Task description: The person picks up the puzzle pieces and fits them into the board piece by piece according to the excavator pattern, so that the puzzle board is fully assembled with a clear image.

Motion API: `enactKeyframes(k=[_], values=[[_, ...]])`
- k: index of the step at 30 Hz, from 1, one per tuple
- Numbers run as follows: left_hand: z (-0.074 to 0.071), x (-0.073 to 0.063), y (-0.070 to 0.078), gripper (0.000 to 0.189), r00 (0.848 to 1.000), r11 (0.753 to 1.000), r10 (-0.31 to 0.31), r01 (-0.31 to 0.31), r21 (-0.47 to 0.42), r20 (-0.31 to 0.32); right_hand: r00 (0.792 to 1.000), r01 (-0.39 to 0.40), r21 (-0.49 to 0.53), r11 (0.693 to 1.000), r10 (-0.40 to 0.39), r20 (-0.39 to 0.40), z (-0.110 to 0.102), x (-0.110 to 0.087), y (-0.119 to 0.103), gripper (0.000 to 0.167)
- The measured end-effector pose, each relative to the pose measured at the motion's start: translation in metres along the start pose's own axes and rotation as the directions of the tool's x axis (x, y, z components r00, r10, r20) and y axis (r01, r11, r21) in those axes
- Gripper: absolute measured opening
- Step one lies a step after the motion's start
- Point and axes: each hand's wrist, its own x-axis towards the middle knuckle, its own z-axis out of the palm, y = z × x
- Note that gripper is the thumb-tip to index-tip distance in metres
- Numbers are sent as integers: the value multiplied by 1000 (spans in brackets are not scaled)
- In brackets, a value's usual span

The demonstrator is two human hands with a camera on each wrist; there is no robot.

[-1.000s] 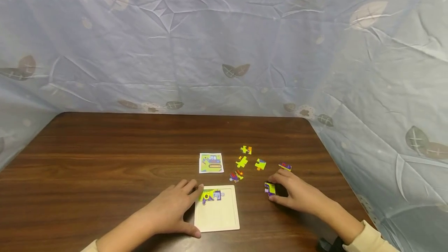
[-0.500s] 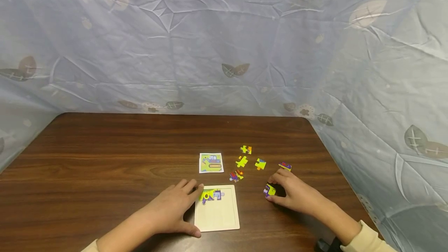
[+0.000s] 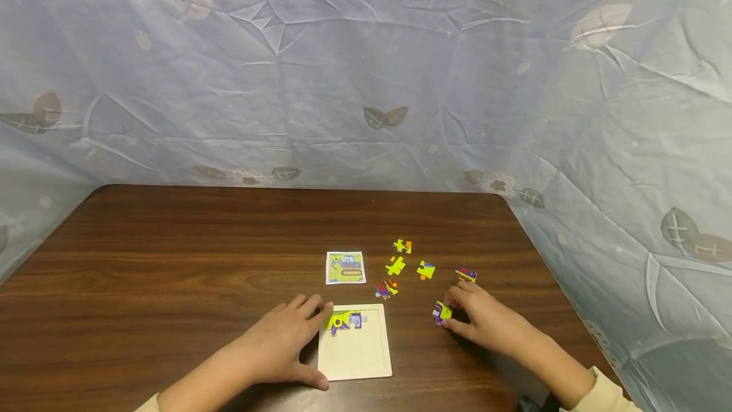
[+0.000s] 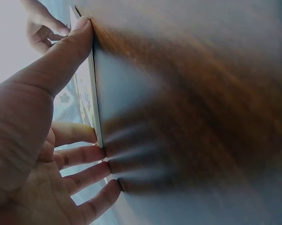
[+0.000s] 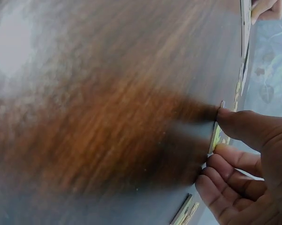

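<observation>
In the head view my left hand (image 3: pixel 284 342) rests at the left side of a pale puzzle board (image 3: pixel 359 358), thumb by its near corner and index finger at the far corner. Its fingers are spread and fairly straight; the left wrist view shows the thumb (image 4: pixel 66 56) along the board's edge. Joined puzzle pieces (image 3: pixel 345 320) in green and purple lie in the board's upper left. To the right, my right hand (image 3: pixel 493 320) pinches a green and purple puzzle piece (image 3: pixel 442 313) between thumb and index finger, low at the tabletop. Its fingers partly cover that piece's right side.
Several loose puzzle pieces, among them a green one (image 3: pixel 395 266) and a green-blue one (image 3: pixel 426 269), lie beyond the board. A striped piece (image 3: pixel 466 274) lies just past my right fingers. A small picture card (image 3: pixel 345 267) sits behind the board on the wooden table (image 3: pixel 171 259).
The piece in my right fingers has turned on the table, its purple side swinging toward the near left. My left hand and the board have stayed put.
</observation>
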Motion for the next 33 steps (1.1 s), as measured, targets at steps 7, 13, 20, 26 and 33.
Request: enactKeyframes(k=[7, 13, 20, 26, 33], values=[[-1, 1, -1, 117, 1000, 1000, -2, 2, -12, 11, 998, 54, -14, 998, -54, -13, 1, 2, 4, 19], [-2, 1, 0, 116, 1000, 1000, -1, 2, -23, 22, 991, 128, -71, 989, -130, -28, 1, 1, 6, 18], [-2, 0, 0, 117, 999, 999, -15, 17, -48, 41, 992, 125, 1, 992, -125, 5, -2, 2, 10, 16], [-3, 0, 1, 117, 999, 999, -10, 12, -53, 44, 993, 122, 34, 992, -122, -3, -15, 5, 13, 15], [-3, -1, 1, 116, 999, 999, -7, 8, -32, 33, 987, 156, 42, 987, -154, -43, -44, 8, 7, 16]])
